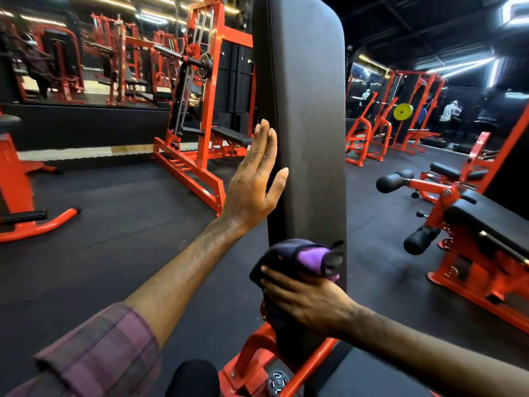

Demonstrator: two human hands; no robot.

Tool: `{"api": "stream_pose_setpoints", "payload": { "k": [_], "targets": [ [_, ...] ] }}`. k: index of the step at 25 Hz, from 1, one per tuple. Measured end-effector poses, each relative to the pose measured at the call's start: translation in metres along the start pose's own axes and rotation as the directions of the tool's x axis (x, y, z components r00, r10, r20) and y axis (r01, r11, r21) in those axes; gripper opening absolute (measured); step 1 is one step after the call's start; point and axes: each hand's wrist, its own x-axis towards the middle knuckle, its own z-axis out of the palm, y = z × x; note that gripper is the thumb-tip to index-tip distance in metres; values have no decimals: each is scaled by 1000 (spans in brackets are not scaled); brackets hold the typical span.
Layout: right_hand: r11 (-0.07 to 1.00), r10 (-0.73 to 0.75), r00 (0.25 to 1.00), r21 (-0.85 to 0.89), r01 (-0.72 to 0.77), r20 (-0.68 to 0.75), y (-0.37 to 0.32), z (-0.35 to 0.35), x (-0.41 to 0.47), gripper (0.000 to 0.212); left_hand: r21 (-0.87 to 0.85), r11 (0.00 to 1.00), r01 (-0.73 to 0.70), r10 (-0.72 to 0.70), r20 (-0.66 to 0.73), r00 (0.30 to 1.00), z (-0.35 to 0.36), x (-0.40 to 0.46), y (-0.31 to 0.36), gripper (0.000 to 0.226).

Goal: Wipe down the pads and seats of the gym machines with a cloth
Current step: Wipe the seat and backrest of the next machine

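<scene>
A tall black back pad (309, 110) of a bench stands upright right in front of me on an orange frame (257, 359). My left hand (254, 179) lies flat against the pad's left edge, fingers straight, thumb on the pad's face. My right hand (303, 299) presses a dark purple cloth (297, 259) against the lower part of the pad, fingers spread over the cloth. The black seat (357, 373) of the same bench shows at the bottom right, partly hidden by my right forearm.
Another orange bench (483, 224) with black pads and foam rollers stands to the right. An orange rack with a barbell (200, 90) is behind on the left, more racks (400, 116) at the back right. People stand far back. Black rubber floor (128, 219) lies all around.
</scene>
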Motion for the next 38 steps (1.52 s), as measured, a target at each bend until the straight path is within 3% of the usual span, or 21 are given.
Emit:
{"api": "stream_pose_setpoints", "payload": {
  "k": [2,5,9,10,12,14,18,23,27,28,31,35,38],
  "targets": [
    [999,48,998,12,-47,-43,22,-1,7,45,0,1000,-14,14,2,1000,1,-3,-3,69],
    [972,232,972,49,-230,-28,19,-5,19,51,-9,1000,-14,14,-11,1000,7,-12,-1,66],
    [998,17,999,60,-19,45,-21,2,-10,44,7,999,-47,47,13,999,6,-22,-4,66],
    [998,19,999,66,-21,29,-11,2,-9,45,8,998,-58,57,19,998,6,-23,-6,66],
    [983,159,987,90,-158,-9,6,1,1,47,9,998,-60,60,26,998,8,-27,-5,65],
    [971,225,974,82,-225,-1,-14,7,1,47,4,998,-59,59,31,998,10,-33,-4,66],
    [995,-6,995,95,-3,96,-60,15,-32,45,10,997,-73,72,68,995,12,-52,-2,67],
    [964,214,975,147,-221,60,-44,11,-15,47,6,998,-66,66,81,995,16,-72,4,67],
    [994,-55,989,103,40,141,-73,15,-47,46,16,997,-76,74,108,991,15,-87,7,68],
    [994,-35,991,108,21,128,-63,15,-41,46,17,997,-74,72,115,991,16,-90,7,68],
    [967,211,974,129,-220,85,-54,13,-24,47,5,998,-62,61,110,992,18,-99,9,68],
    [998,5,975,66,-20,224,-114,20,-63,49,11,998,-59,57,124,991,20,-110,11,70],
    [988,72,983,123,-93,170,-87,18,-51,50,19,998,-62,59,133,989,22,-115,11,70]
  ]
}}
